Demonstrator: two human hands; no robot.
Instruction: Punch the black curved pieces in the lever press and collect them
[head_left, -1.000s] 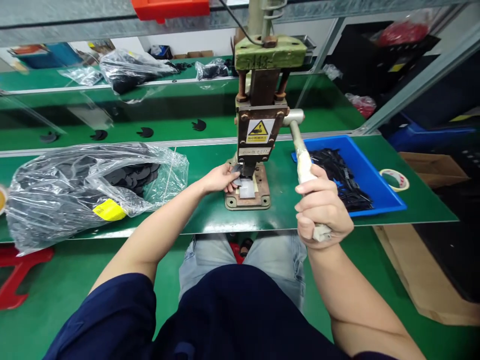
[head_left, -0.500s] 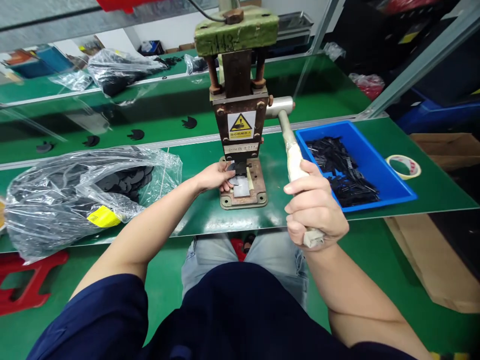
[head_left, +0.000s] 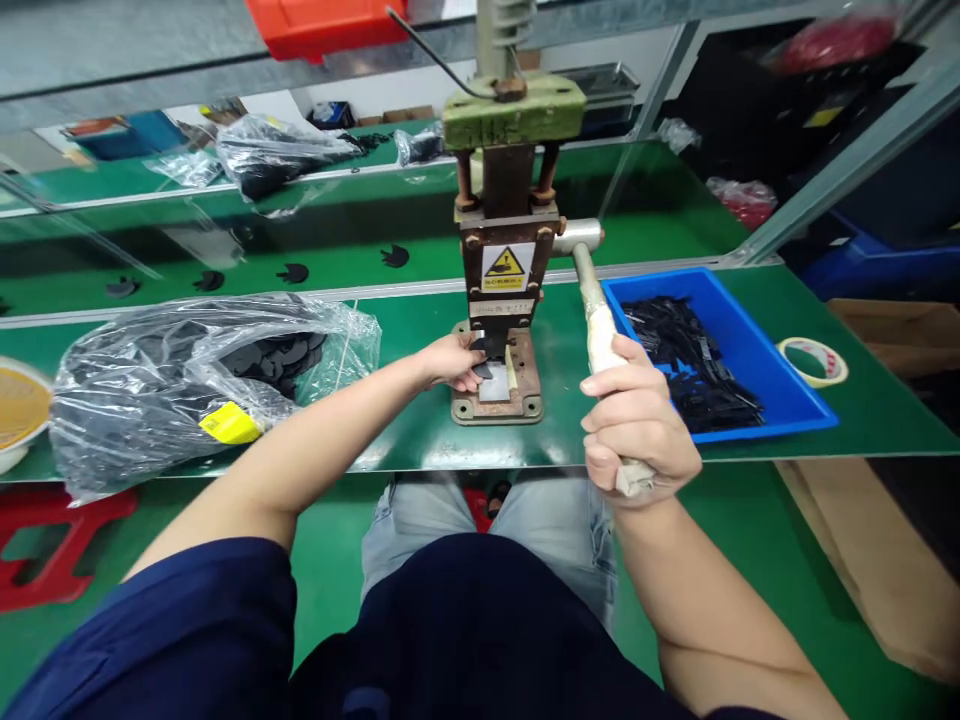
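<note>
A hand-lever press point(head_left: 504, 240) with a green top and a yellow warning sticker stands on the bench. My left hand point(head_left: 452, 362) is at the press base, its fingers pinching a small flat black piece point(head_left: 484, 370) beneath the ram, beside a pale metal plate point(head_left: 495, 384). Part of the piece is hidden by my fingers and the ram. My right hand point(head_left: 641, 420) is wrapped round the taped lever handle point(head_left: 602, 340) on the press's right side. The lever slants down from its metal hub toward me.
Left of the press lies a clear plastic bag point(head_left: 142, 385) of black pieces. Several rounded black pieces point(head_left: 394, 256) lie in a row behind. At the right are a blue tray point(head_left: 795, 400) of black parts and a tape roll point(head_left: 836, 368). A red bin point(head_left: 322, 30) hangs above.
The whole view has shifted, so the bench and press appear further right and lower. My left hand stays at the press base with the black piece; my right hand keeps hold of the lever handle.
</note>
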